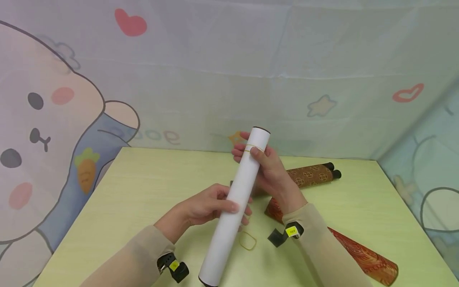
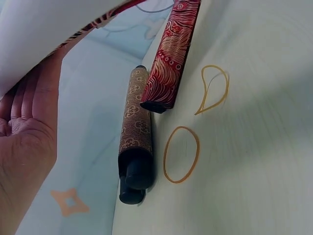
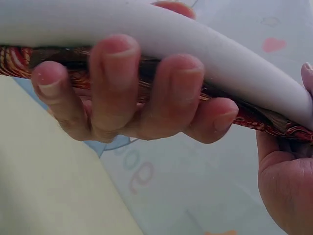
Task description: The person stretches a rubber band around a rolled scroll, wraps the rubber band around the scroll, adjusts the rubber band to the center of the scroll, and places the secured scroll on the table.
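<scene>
A white rolled-up scroll (image 1: 224,237) slants across the middle of the head view, its upper end farther from me. My left hand (image 1: 215,205) grips it round the middle, thumb on top and fingers wrapped underneath. Nearer the upper end, my right hand (image 1: 270,167) holds it, with the thumb across the front and fingers behind. A thin yellow rubber band (image 1: 247,150) circles the roll beside that thumb. In the right wrist view, red patterned brocade (image 3: 10,63) shows along the underside of the roll, above several curled left fingertips (image 3: 181,78).
Beyond my right forearm lies a brown patterned scroll (image 1: 312,175) with black knobs. A red-and-gold scroll (image 1: 376,259) passes beneath that forearm on the pale table (image 1: 143,179). Two loose rubber bands lie on the table, a rounded band (image 2: 166,156) and a pinched one (image 2: 227,88). A printed curtain (image 1: 215,79) stands behind.
</scene>
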Available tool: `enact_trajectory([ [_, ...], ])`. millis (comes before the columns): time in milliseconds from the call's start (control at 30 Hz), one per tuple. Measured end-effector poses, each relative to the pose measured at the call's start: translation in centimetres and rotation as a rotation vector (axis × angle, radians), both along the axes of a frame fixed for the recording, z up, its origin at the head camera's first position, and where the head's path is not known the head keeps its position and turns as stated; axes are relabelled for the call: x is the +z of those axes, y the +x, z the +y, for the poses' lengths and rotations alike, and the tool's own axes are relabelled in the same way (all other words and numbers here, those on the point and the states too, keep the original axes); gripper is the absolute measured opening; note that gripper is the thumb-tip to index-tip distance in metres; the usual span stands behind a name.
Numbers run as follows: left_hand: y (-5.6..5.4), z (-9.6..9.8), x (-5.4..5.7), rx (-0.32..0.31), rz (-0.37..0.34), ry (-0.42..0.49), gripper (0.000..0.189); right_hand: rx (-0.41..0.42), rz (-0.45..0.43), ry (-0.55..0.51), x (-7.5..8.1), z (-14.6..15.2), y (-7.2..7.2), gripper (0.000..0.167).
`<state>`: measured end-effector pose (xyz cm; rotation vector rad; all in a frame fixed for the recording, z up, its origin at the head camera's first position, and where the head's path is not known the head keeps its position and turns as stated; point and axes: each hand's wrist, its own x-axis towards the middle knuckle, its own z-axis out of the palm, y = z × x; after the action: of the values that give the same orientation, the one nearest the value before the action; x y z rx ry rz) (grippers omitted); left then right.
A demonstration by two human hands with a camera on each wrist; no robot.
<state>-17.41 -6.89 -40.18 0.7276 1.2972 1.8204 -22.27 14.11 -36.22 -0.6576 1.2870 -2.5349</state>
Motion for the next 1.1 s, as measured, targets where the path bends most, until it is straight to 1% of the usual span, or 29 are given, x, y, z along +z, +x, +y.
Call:
enact_trajectory([
  [33,0.0,0.0,-0.1,-0.004,-0.004,0.009,0.029,0.012,0.002,0.004,-0.1,0.0,0.0,0.113],
  [100,0.0,-0.1,-0.2,-0.009,-0.011,0.025,0.028,0.01,0.008,0.003,-0.1,0.2,-0.1,0.105],
  [167,-0.1,-0.1,-0.3,-0.019,-0.02,0.039,0.029,-0.005,0.004,-0.027,0.1,0.4,-0.3,0.096],
  [233,-0.1,-0.1,-0.4,-0.035,-0.025,0.051,0.029,-0.018,-0.009,-0.073,0.3,0.5,-0.6,0.092],
  [333,-0.2,-0.1,-0.6,-0.055,-0.026,0.064,0.03,-0.001,-0.03,-0.127,0.6,0.4,-0.9,0.096],
  [400,-0.3,0.0,-0.6,-0.058,-0.022,0.073,0.029,0.029,-0.043,-0.134,0.6,0.2,-0.8,0.104],
  [500,-0.4,0.0,-0.7,-0.056,-0.028,0.081,0.027,0.056,-0.049,-0.119,0.3,-0.2,-0.5,0.11],
  [567,-0.4,-0.2,-0.7,-0.059,-0.036,0.08,0.027,0.063,-0.043,-0.098,0.0,-0.3,-0.2,0.108],
  [733,-0.5,-0.4,-0.8,-0.065,-0.045,0.08,0.027,0.1,-0.008,-0.01,-0.7,-0.3,0.2,0.091],
  [833,-0.6,-0.3,-0.7,-0.065,-0.05,0.082,0.027,0.086,0.006,0.01,-0.5,-0.1,0.0,0.092],
  [933,-0.7,-0.3,-0.7,-0.066,-0.059,0.079,0.028,0.037,-0.001,-0.033,0.1,0.0,-0.5,0.09],
  [967,-0.7,-0.2,-0.7,-0.067,-0.062,0.077,0.028,0.022,-0.008,-0.056,0.3,0.0,-0.7,0.086],
  [1067,-0.7,-0.3,-0.8,-0.074,-0.067,0.073,0.029,0.012,-0.043,-0.128,0.8,0.0,-0.9,0.078],
  [1100,-0.7,-0.3,-0.8,-0.076,-0.068,0.072,0.029,0.015,-0.052,-0.146,0.9,-0.1,-1.0,0.077],
])
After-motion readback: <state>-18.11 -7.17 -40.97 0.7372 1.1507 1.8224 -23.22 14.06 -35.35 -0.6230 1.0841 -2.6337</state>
